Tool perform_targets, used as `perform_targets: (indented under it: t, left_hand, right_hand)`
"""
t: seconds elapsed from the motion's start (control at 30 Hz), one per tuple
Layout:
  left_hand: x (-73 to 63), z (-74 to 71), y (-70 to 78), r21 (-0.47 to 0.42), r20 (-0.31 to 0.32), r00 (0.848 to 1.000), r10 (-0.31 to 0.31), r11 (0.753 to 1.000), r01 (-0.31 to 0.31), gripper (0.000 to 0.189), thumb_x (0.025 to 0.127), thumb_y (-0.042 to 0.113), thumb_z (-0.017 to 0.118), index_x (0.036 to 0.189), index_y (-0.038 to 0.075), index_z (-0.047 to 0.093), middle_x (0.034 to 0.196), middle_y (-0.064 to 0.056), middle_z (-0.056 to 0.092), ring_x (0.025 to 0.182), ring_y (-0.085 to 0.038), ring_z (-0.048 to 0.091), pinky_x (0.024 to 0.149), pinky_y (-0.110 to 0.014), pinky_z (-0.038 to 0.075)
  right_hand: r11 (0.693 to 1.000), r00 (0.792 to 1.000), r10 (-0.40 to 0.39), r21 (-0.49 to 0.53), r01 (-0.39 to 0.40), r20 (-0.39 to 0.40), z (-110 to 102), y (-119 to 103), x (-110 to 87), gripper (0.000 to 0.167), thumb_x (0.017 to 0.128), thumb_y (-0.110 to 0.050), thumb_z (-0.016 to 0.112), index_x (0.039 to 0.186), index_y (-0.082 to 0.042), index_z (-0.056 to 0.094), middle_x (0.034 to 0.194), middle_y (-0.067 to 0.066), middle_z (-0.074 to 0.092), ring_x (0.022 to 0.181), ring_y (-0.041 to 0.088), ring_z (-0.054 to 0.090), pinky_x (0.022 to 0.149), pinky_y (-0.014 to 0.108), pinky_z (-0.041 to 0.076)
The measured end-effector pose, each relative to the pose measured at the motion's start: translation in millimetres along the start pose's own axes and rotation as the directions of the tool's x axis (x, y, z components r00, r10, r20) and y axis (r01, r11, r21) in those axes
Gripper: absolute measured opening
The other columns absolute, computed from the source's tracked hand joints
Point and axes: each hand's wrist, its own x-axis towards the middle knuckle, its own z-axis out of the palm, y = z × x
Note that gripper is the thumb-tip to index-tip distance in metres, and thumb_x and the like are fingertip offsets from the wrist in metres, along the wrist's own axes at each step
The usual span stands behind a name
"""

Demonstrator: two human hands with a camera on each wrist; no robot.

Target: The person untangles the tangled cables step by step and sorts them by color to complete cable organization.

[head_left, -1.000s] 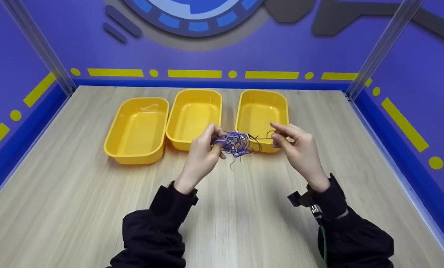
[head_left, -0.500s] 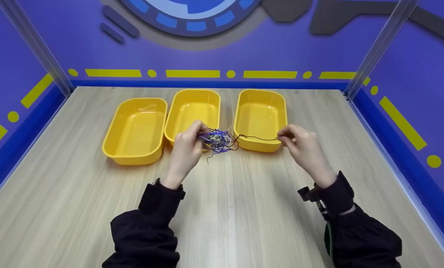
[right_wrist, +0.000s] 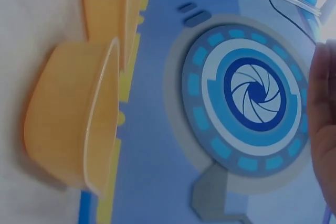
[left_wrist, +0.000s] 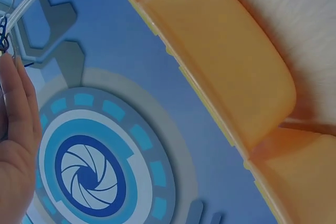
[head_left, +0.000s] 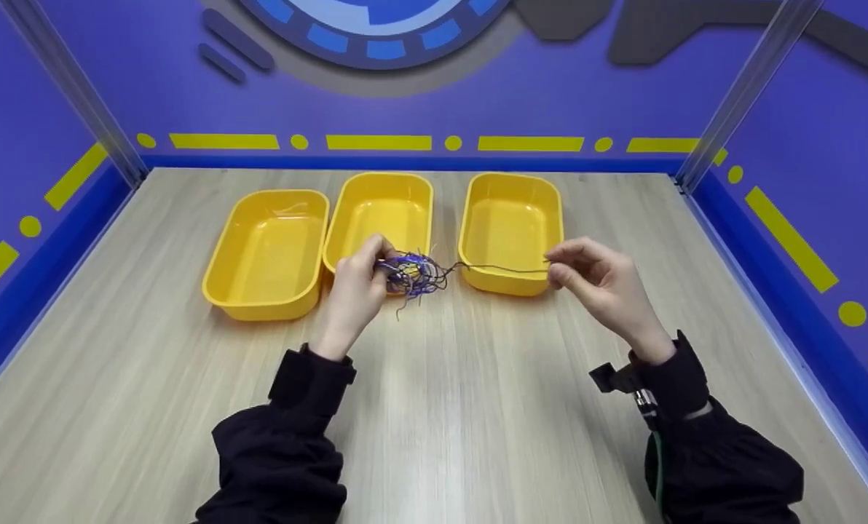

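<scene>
In the head view my left hand point(head_left: 357, 295) grips a tangled bundle of thin cords point(head_left: 413, 275), purple, dark and pale, in front of the middle yellow bin. A single dark strand point(head_left: 503, 269) runs from the bundle to my right hand point(head_left: 605, 291), which pinches its end between thumb and fingertips. The strand is nearly straight and passes over the front of the right bin. In the right wrist view the dark strand point(right_wrist: 286, 17) meets the fingertips at the right edge. Only a bit of the bundle point(left_wrist: 4, 38) shows in the left wrist view, above the fingers.
Three yellow bins stand along the back of the wooden table point(head_left: 434, 437): a left bin point(head_left: 263, 309), a middle bin point(head_left: 379, 185) and a right bin point(head_left: 510, 284). Blue-purple panels point(head_left: 478, 109) wall the back and sides.
Both hands have moved apart, the left hand to the left with the bundle and the right hand to the right. The dark strand between them has drawn out longer and straighter.
</scene>
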Motion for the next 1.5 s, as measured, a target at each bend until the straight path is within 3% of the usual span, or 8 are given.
perform_targets:
  t: [0.1, 0.2, 0.43, 0.63, 0.8, 1.0, 1.27, 1.5]
  left_hand:
    - [1.3, -1.3, -2.2, 0.007, -0.01, 1.0, -0.008, 1.0, 0.008, 0.025, 0.08, -0.025, 0.046, 0.091, -0.006, 0.058, 0.093, -0.025, 0.072, 0.091, -0.041, 0.073, 0.084, -0.051, 0.063]
    - [2.8, -4.6, -4.5, 0.025, -0.03, 1.0, -0.007, 1.0, 0.008, 0.024, 0.081, -0.025, 0.047, 0.092, -0.006, 0.058, 0.092, -0.024, 0.072, 0.09, -0.039, 0.072, 0.083, -0.051, 0.062]
    - [3.8, -12.4, -10.2, 0.05, -0.062, 0.998, -0.026, 0.998, 0.029, 0.024, 0.08, -0.026, 0.047, 0.092, -0.007, 0.058, 0.09, -0.023, 0.069, 0.083, -0.036, 0.068, 0.076, -0.051, 0.06]
    - [5.5, -16.4, -13.1, 0.024, -0.056, 0.997, -0.062, 0.998, 0.063, 0.022, 0.083, -0.025, 0.049, 0.094, -0.008, 0.058, 0.09, -0.024, 0.069, 0.085, -0.038, 0.07, 0.07, -0.047, 0.063]
    - [5.9, -22.9, -17.4, -0.044, -0.055, 0.986, -0.16, 0.987, 0.157, 0.018, 0.088, -0.024, 0.048, 0.096, -0.01, 0.056, 0.091, -0.027, 0.069, 0.08, -0.041, 0.073, 0.059, -0.037, 0.064]
    - [6.0, -30.3, -24.8, -0.044, -0.077, 0.97, -0.232, 0.972, 0.23, 0.018, 0.088, -0.024, 0.047, 0.098, -0.011, 0.055, 0.095, -0.028, 0.068, 0.086, -0.043, 0.072, 0.061, -0.035, 0.064]
    - [10.0, -31.0, -31.5, -0.081, -0.072, 0.944, -0.323, 0.945, 0.317, 0.015, 0.091, -0.02, 0.048, 0.101, -0.01, 0.055, 0.103, -0.027, 0.065, 0.082, -0.042, 0.07, 0.061, -0.036, 0.064]
    - [12.4, -35.1, -35.9, -0.112, -0.037, 0.922, -0.387, 0.918, 0.381, 0.015, 0.092, -0.02, 0.049, 0.1, -0.01, 0.056, 0.106, -0.03, 0.067, 0.074, -0.03, 0.071, 0.059, -0.025, 0.062]
  right_hand:
    - [0.957, 0.998, -0.062, -0.283, 0.057, -0.009, 0, 2, -0.5, 0.014, 0.088, 0.014, 0.071, 0.101, 0.01, 0.074, 0.083, 0.007, 0.074, 0.076, -0.002, 0.064, 0.072, 0.008, 0.053]
    - [0.899, 0.996, -0.086, -0.434, 0.062, -0.035, -1, 6, -0.7, 0.012, 0.086, 0.012, 0.074, 0.096, 0.006, 0.078, 0.081, 0.014, 0.074, 0.074, 0.001, 0.065, 0.071, 0.005, 0.05]
    - [0.813, 0.991, -0.111, -0.581, 0.045, -0.078, -7, 8, -2.2, 0.005, 0.085, 0.007, 0.078, 0.089, 0.005, 0.077, 0.08, 0.014, 0.075, 0.068, 0.02, 0.067, 0.072, 0.002, 0.044]
    - [0.785, 0.984, -0.152, -0.617, 0.066, -0.089, -10, 9, -1.8, 0.005, 0.085, 0.004, 0.078, 0.086, 0.008, 0.075, 0.076, 0.014, 0.073, 0.065, 0.026, 0.07, 0.071, 0.0, 0.045]
    - [0.76, 0.977, -0.177, -0.647, 0.062, -0.115, -14, 12, -2.8, 0.004, 0.084, 0.008, 0.077, 0.085, 0.009, 0.074, 0.073, 0.015, 0.072, 0.062, 0.026, 0.069, 0.069, -0.001, 0.045]
    - [0.788, 0.971, -0.165, -0.616, 0.024, -0.174, -18, 13, -4.1, 0.004, 0.086, 0.014, 0.073, 0.087, 0.011, 0.074, 0.073, 0.018, 0.073, 0.061, 0.021, 0.068, 0.07, -0.003, 0.043]
    - [0.936, 0.977, -0.025, -0.347, -0.052, -0.213, -16, 5, -3.1, 0.005, 0.089, 0.018, 0.068, 0.09, 0.017, 0.072, 0.08, 0.029, 0.073, 0.074, -0.016, 0.064, 0.068, 0.009, 0.057]
    - [0.89, 0.975, -0.102, -0.457, 0.0, -0.198, -18, 5, -3.4, 0.006, 0.084, 0.017, 0.072, 0.086, 0.012, 0.073, 0.078, 0.024, 0.074, 0.08, -0.023, 0.059, 0.071, 0.004, 0.053]
